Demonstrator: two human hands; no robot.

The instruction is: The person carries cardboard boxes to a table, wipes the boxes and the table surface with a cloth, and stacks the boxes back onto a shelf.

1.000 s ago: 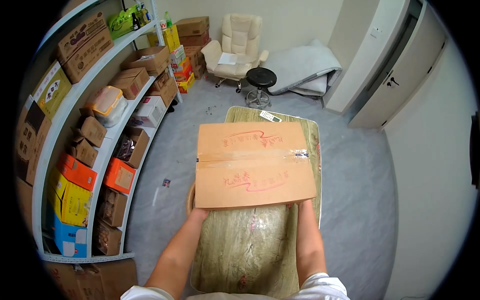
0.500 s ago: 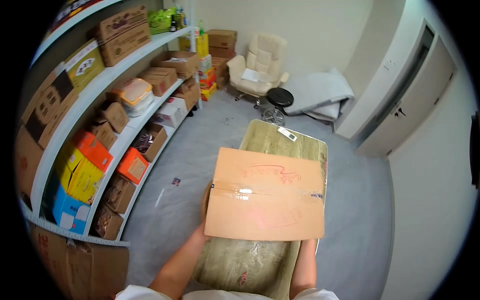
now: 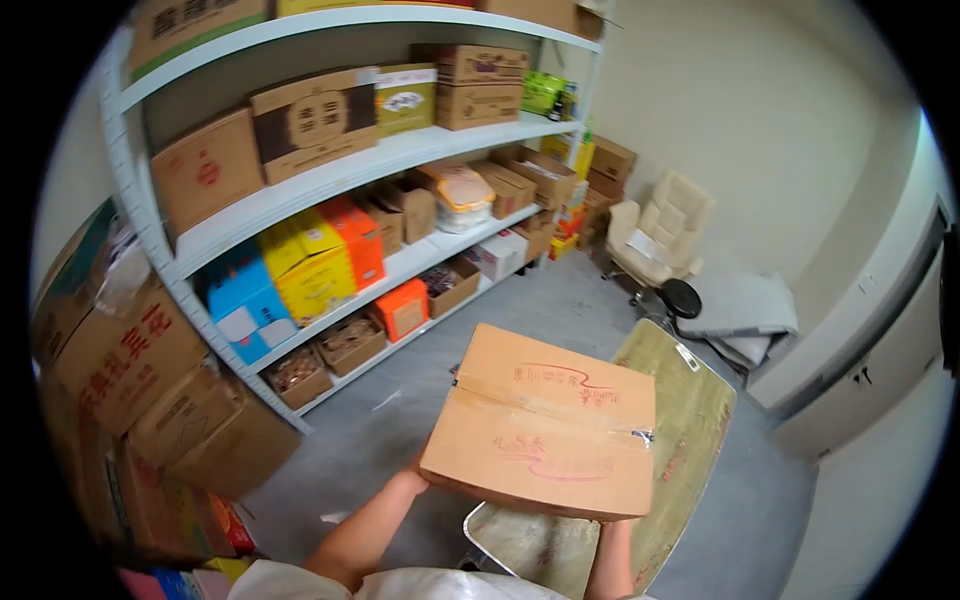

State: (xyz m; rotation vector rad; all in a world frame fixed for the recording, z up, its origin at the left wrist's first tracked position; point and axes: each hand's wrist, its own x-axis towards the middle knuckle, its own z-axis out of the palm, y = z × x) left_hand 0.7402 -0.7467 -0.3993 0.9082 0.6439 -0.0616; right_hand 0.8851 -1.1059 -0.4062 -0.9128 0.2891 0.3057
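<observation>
A taped cardboard box (image 3: pixel 545 425) with red lettering on its top is held up in front of me, tilted slightly. My left hand (image 3: pixel 414 476) grips it at the near left corner, most of its fingers hidden by the box. Under the near right side, my right hand (image 3: pixel 616 532) supports it, its fingers also out of sight beneath. Behind and below the box, partly covered by it, is a green marbled table (image 3: pixel 690 440) with a pale rim. A small white label (image 3: pixel 687 357) lies at the table's far end.
White shelving (image 3: pixel 330 170) along the left holds cartons, including a blue box (image 3: pixel 248 310) and a yellow box (image 3: pixel 315 275). Large cartons (image 3: pixel 140 350) stack at the near left. A cream chair (image 3: pixel 665 225), black stool (image 3: pixel 680 298) and grey-white bundle (image 3: pixel 735 305) stand at the back.
My view has swung left, bringing more shelving and the stacked cartons into sight. The box stays in both hands and now sits left of the table's middle, its front side showing.
</observation>
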